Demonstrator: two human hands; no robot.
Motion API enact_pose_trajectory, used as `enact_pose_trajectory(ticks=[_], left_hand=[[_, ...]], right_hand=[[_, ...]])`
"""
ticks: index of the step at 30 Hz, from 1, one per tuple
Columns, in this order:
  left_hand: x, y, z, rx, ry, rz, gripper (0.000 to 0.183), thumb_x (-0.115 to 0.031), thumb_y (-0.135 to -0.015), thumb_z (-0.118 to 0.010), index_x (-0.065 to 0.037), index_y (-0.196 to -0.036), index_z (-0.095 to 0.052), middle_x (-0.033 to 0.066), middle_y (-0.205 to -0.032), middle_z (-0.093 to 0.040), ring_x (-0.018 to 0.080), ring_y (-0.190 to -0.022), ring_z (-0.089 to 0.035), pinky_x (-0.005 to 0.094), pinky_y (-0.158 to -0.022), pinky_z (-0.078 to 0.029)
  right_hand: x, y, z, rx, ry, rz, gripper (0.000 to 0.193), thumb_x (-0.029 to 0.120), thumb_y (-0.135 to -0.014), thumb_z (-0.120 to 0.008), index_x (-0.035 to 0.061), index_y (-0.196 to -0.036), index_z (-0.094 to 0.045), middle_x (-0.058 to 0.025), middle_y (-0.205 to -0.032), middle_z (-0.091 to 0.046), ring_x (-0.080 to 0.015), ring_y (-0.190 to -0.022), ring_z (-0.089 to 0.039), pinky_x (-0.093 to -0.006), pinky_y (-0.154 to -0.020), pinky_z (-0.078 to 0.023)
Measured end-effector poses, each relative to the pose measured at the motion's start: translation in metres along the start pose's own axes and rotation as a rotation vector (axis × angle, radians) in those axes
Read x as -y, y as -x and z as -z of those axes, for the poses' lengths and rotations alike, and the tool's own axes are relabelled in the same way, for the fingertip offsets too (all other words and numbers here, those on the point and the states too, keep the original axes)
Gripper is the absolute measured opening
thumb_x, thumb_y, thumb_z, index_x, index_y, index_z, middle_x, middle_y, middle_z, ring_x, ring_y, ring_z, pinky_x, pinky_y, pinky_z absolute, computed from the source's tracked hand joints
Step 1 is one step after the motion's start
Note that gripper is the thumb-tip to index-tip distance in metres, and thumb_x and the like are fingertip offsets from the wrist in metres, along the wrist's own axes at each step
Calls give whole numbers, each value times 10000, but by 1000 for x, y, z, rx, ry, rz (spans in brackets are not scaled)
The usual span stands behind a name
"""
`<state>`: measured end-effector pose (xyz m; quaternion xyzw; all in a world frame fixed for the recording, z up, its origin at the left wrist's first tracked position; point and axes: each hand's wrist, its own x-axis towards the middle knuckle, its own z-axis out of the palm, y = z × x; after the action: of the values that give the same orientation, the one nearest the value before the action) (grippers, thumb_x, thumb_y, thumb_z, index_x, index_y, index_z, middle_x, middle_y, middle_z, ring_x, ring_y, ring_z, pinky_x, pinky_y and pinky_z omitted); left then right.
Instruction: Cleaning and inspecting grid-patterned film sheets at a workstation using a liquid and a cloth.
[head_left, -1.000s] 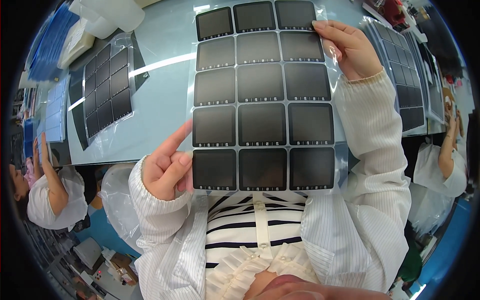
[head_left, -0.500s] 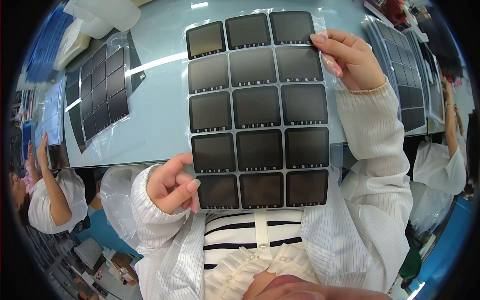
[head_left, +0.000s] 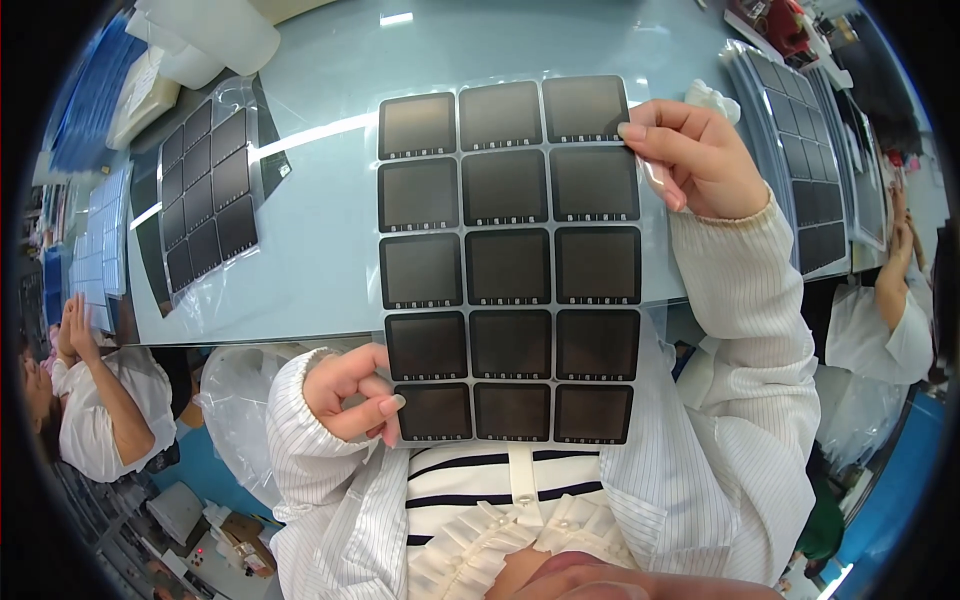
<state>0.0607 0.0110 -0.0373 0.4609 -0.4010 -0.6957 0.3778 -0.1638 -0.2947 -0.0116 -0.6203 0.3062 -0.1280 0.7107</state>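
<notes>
A clear plastic sheet of dark rectangular panels (head_left: 507, 268) is held up in front of my body, over the table's near edge. The panels have black borders and small pale marks along their lower edges, and they sit in rows of three. My left hand (head_left: 352, 393) pinches the sheet's lower left edge between thumb and fingers. At the upper right edge, my right hand (head_left: 697, 155) grips the clear margin with thumb and fingertips. The sheet hides the part of the table behind it.
Another sheet of dark panels (head_left: 208, 185) lies on the table (head_left: 320, 260) at left. A stack of panel sheets (head_left: 805, 150) stands at right, near a crumpled white wad (head_left: 712, 100). White containers (head_left: 215, 35) are at the far left. Co-workers (head_left: 110, 400) sit on both sides.
The sheet's upper end has come down and nearer to me, so it tilts more. My right hand has lowered with it; my left hand has dropped slightly. The white wad has come into sight.
</notes>
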Motion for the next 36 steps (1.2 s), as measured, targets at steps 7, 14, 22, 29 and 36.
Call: enact_pose_trajectory(ticks=[7, 14, 22, 29, 36], left_hand=[[9, -1, 0, 40, -117, -42, 163, -5, -860, -467, 41, -1016, -476, 36, -596, -624, 66, -444, -508, 186, -459, -407], [8, -5, 3, 80, -151, -65, 159, -15, -864, -478, 42, -1012, -477, 40, -601, -629, 69, -426, -497, 194, -446, -407], [13, -6, 2, 64, -156, -37, 189, -26, -872, -474, 50, -1045, -483, 43, -598, -633, 76, -430, -503, 199, -461, -419], [20, -6, 1, 60, -118, -8, 198, -32, -877, -473, 49, -1057, -485, 43, -604, -635, 71, -436, -500, 197, -469, -412], [21, -6, 3, 82, -109, -17, 222, -30, -882, -461, 45, -1091, -474, 43, -609, -634, 65, -448, -494, 190, -478, -407]], right_hand=[[4, 11, -7, 13, 24, 45, 141, 112, -857, -569, -2, -781, -540, -17, -599, -535, -44, -355, -450, -137, -360, -318], [9, 16, -7, 31, 69, 65, 155, 117, -856, -571, 0, -764, -530, -10, -568, -520, -42, -356, -451, -138, -365, -322], [0, 12, -5, -12, 23, -13, 123, 93, -830, -600, -21, -823, -556, -32, -650, -557, -51, -377, -470, -149, -370, -333], [-11, 12, -1, -151, 396, 59, 303, 32, -728, -690, -5, -1009, -583, -18, -728, -585, -35, -481, -499, -161, -405, -361], [-6, 8, 62, -790, 1269, 498, 388, 207, -719, -729, 35, -1048, -616, -21, -899, -574, -60, -518, -442, -201, -490, -378]])
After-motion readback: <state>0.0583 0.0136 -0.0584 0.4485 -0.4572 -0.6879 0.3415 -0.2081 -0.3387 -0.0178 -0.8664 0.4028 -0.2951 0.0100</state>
